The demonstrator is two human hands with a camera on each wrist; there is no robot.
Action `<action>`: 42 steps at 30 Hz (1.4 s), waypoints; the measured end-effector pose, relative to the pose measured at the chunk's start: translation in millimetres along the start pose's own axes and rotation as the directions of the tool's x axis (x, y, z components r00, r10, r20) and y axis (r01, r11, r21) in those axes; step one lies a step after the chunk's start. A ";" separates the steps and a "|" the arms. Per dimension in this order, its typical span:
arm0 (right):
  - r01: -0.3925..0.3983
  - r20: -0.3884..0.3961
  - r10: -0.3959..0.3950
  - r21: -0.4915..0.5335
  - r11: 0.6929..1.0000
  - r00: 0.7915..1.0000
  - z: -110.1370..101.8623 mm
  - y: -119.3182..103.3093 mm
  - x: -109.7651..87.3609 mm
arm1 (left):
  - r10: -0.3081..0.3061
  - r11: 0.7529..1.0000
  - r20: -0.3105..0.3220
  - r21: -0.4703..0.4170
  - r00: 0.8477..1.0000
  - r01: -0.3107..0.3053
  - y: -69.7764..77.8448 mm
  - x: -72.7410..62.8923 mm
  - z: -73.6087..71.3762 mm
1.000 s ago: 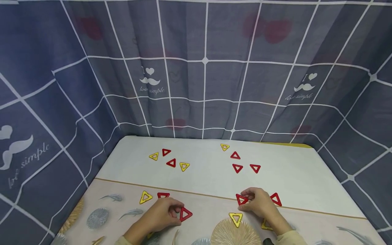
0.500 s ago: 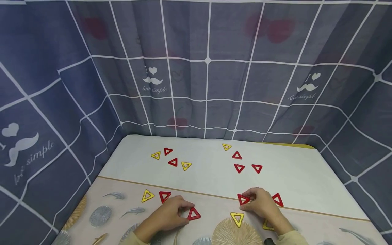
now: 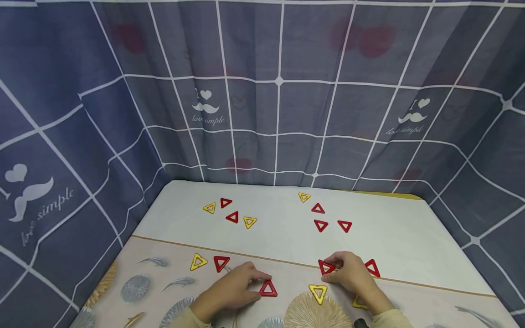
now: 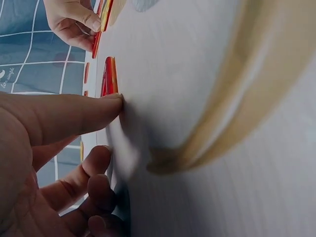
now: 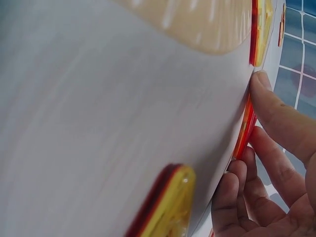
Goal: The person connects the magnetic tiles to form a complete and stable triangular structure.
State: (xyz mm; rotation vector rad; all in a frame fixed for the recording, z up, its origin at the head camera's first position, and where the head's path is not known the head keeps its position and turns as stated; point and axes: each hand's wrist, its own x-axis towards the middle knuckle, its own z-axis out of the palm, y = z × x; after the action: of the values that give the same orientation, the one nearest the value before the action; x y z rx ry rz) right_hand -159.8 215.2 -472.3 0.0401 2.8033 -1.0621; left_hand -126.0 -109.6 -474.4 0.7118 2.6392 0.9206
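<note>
Near the table's front, my left hand (image 3: 235, 289) holds a hollow red plastic triangle (image 3: 268, 295) at its left side, index fingertip at the top corner and thumb at the lower left one. In the left wrist view that red triangle (image 4: 109, 76) shows edge-on beyond the thumb. Further right, my right hand (image 3: 348, 273) pinches another red triangle (image 3: 321, 268) between thumb and index finger. A yellow triangle (image 3: 317, 287) lies just below it. Beyond the right hand is a red triangle (image 3: 376, 268); a yellow triangle (image 3: 356, 301) is partly hidden by the right wrist.
Left of the left hand lie a yellow triangle (image 3: 194, 261) and a red triangle (image 3: 221, 258). Several smaller-looking red and yellow triangles lie in two groups on the white far part of the table (image 3: 279, 241). A checked curtain (image 3: 254, 105) encloses the back and sides.
My left hand has moved to the right with its red triangle, which has turned to point away from me. The red triangle behind that hand is now uncovered. My right hand stays put.
</note>
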 end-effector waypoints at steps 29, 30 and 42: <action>0.012 -0.020 -0.012 -0.024 1.000 1.000 1.0 0.9 -0.8 | -0.070 0.978 -0.058 -0.202 0.996 0.057 -18.3 -15.8 -40.8; 0.012 -0.019 -0.012 -0.024 1.000 1.000 1.0 0.7 -0.8 | -0.071 0.977 -0.068 -0.205 0.995 0.056 -20.5 -17.1 -43.4; 0.039 -0.026 -0.040 -0.033 0.999 0.999 2.5 -0.4 -3.1 | -0.128 0.981 -0.180 -0.170 0.975 0.098 -45.4 -28.9 -61.6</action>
State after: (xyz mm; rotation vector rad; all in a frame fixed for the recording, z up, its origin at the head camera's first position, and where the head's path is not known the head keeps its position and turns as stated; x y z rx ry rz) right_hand -156.5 213.3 -473.4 -0.0050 2.8557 -1.0310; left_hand -141.8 -187.2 -453.8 0.4500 2.6936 1.2048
